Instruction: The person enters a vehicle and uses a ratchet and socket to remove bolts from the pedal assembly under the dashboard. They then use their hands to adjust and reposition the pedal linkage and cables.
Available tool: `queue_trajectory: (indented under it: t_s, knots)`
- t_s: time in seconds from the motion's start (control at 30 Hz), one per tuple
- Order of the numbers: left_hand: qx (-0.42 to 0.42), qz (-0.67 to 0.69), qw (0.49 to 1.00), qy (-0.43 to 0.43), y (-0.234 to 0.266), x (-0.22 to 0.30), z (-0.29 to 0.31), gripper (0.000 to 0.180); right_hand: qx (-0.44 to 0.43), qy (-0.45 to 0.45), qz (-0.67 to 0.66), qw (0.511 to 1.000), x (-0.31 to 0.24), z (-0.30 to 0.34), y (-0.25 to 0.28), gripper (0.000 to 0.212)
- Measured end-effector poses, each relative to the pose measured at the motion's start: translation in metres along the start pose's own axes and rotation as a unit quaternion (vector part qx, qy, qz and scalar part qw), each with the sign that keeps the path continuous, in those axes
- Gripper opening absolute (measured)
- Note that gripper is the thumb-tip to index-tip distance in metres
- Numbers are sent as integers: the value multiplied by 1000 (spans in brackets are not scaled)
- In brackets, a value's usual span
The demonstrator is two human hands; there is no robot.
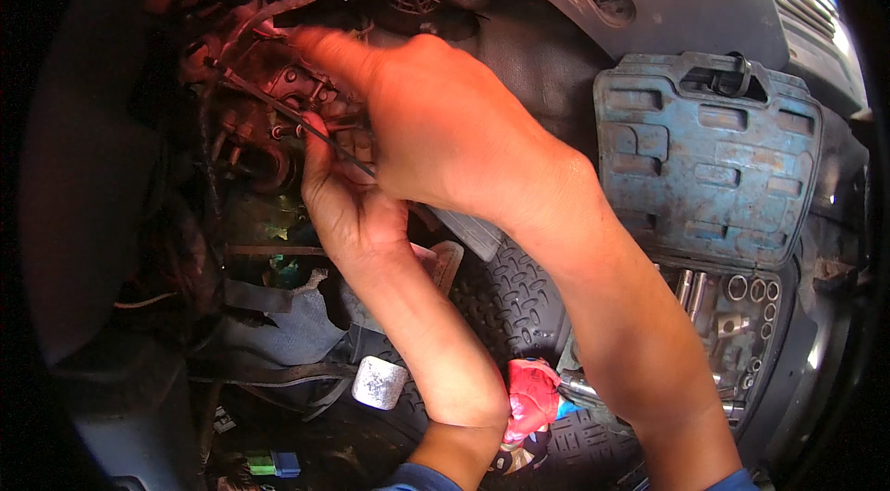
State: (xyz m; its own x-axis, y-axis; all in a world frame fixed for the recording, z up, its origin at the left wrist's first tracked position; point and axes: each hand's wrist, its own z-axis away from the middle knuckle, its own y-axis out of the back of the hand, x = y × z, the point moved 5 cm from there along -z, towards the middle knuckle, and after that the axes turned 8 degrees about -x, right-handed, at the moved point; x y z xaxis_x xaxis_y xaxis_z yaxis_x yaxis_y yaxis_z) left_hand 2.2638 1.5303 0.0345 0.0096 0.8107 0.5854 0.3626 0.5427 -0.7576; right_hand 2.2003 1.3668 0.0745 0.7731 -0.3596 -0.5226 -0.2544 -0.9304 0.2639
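Note:
My left hand [357, 208] is palm up, low against the grimy metal assembly [287, 83]. One of its digits points up beside a small shiny metal piece [287, 131]; whatever it pinches is hidden. Above and partly over it, my right hand [422, 115] reaches to the upper left. Its stretched forefinger is blurred and comes close to the assembly's top, under reddish light. The other fingers of that hand are out of sight. A thin dark rod or cable [297, 117] slants across the assembly, passes over my left hand and disappears at my right hand's edge.
At right, a worn blue plastic tool case [714, 157] stands with its lid raised; its tray holds sockets [737, 287]. A red cloth or packet [531, 398] lies between my forearms. Near my left forearm are a whitish square block [379, 382] and a hanging strap [278, 377].

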Motion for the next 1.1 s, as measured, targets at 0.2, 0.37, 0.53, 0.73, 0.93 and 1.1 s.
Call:
queue_trajectory:
  t_s: [0.2, 0.37, 0.53, 0.73, 0.93, 1.1]
  knots:
    - [-27, -44, 998, -19, -3, 0, 2, 27, 0, -117, -169, 979, 12, 1, -11, 62]
    - [-12, 37, 999, 17, 0, 0, 0, 27, -45, 56, 41, 997, -4, 0, -3, 55]
    - [-189, 63, 978, 68, -2, -4, -2, 29, -93, -235, -200, 947, 16, 2, -10, 61]
    - [-62, 49, 997, 17, -1, -2, 3, 30, -79, 20, 39, 996, -1, -1, -8, 38]
    - [-97, 31, 995, 16, -8, -12, 5, 23, -135, -242, -239, 930, 24, 3, -9, 66]
    - [-41, 101, 994, 22, -1, -4, 1, 26, -218, -150, -126, 956, 29, 8, -2, 67]
